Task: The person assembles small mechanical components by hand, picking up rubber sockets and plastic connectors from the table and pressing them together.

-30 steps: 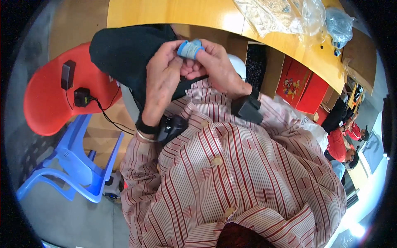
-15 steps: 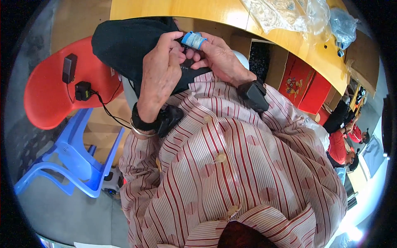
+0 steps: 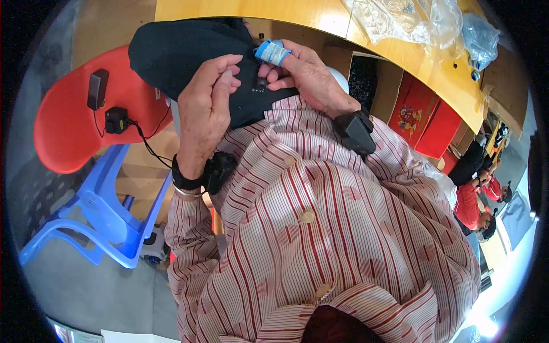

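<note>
My right hand is closed in front of my lap. A blue-and-white wrap covers its thumb. A small black part shows below its curled fingers, and a dark tip pokes out above the wrap; the fingers hide most of it. My left hand is apart from it, on the left. Its fingers are curled with the thumb against them, and whatever they hold is hidden. Black cloth covers my lap under both hands, with tiny light specks on it near the right fingers.
A yellow tabletop curves ahead, with clear plastic bags on its right. Red boxes stand underneath. Left are a red chair seat holding black adapters with cables, and a blue plastic stool. Other people are far right.
My left hand has drawn away from the right hand, back and to the left. The right hand stays nearly in place, and the small black part beneath its fingers shows more plainly.
</note>
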Demonstrator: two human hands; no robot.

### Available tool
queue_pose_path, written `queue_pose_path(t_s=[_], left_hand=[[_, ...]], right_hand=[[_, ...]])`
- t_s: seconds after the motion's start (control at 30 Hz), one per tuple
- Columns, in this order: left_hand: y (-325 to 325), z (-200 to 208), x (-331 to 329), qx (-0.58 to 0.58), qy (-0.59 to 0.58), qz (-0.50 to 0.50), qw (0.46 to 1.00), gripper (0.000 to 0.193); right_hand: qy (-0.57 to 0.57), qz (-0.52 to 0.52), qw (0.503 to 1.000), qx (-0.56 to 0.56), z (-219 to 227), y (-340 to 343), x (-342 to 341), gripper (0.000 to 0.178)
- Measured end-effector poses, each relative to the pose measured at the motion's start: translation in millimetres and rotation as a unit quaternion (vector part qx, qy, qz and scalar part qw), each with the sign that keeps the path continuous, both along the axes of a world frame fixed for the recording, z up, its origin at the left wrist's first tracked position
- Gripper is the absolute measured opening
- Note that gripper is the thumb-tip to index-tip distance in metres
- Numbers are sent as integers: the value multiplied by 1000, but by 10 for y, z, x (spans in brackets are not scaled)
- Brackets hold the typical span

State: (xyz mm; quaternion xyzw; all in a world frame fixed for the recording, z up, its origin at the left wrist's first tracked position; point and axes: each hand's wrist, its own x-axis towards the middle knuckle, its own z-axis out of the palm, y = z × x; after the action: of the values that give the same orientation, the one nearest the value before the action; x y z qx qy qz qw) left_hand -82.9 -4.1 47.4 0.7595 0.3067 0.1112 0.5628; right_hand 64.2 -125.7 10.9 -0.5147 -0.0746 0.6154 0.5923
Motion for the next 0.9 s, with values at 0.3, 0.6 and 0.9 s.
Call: queue_pose_path(t_s=[0.3, 0.6, 0.9], left_hand=[[-136, 34, 75, 246, -2, -164, 955, 27], [-109, -61, 71, 370, 12, -241, 897, 26], [-28, -105, 58, 295, -74, -182, 935, 21]], right_hand=[[-30, 6, 1000, -7, 58, 17, -35, 18], [-20, 25, 999, -10, 42, -55, 88, 21], [-114, 58, 985, -115, -43, -275, 326, 20]])
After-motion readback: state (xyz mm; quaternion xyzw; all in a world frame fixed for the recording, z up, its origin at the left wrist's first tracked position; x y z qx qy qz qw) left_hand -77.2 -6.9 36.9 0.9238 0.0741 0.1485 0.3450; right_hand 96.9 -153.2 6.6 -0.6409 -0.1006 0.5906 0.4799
